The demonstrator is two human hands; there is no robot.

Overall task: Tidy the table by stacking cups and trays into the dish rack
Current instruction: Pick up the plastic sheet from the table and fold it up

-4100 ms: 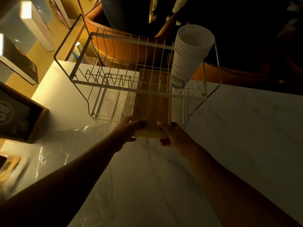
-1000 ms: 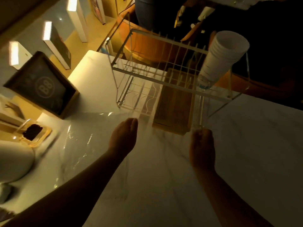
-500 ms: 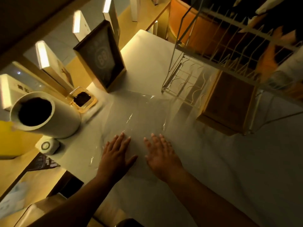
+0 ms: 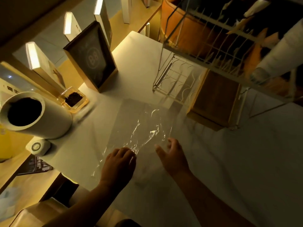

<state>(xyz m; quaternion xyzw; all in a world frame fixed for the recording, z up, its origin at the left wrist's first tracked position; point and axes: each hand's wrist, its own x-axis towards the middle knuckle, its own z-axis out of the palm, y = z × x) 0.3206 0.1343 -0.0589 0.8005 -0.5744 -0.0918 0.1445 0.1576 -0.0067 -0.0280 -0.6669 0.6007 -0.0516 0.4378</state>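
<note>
While the wooden tray (image 4: pixel 214 99) sits in the lower tier of the wire dish rack (image 4: pixel 213 51) at the upper right of the frame, with the stack of white cups (image 4: pixel 277 54) leaning out of the rack's upper tier at the far right edge, both hands work at lower centre on a clear plastic sheet (image 4: pixel 141 122) lying on the white marble table (image 4: pixel 246 161).

Left hand (image 4: pixel 118 163): fingers curled under, knuckles up, apparently bunching the near edge of the sheet; creased highlights fan out from it. Cannot confirm a firm pinch, as the fingertips are hidden.
Right hand (image 4: pixel 172 154): loosely open, fingers spread and slightly bent, at the sheet's near right corner; holding nothing that I can see.

Judgement: tray and cups appear already racked; the step in hand is clearing the sheet.

Notes for doing it well:
- The film is thin and clingy, so gather it from the near edge inward rather than lifting one corner.
- The right hand should close on its corner before any pull, so the sheet comes up evenly.
- The far edge lies near the rack's foot; draw toward the body, low, to avoid snagging the wire.
- The white cylinder (image 4: pixel 32 115) and the small dish of dark leaves (image 4: pixel 73 99) at mid left stand just beside the sheet; keep the sweep away from them.
</note>
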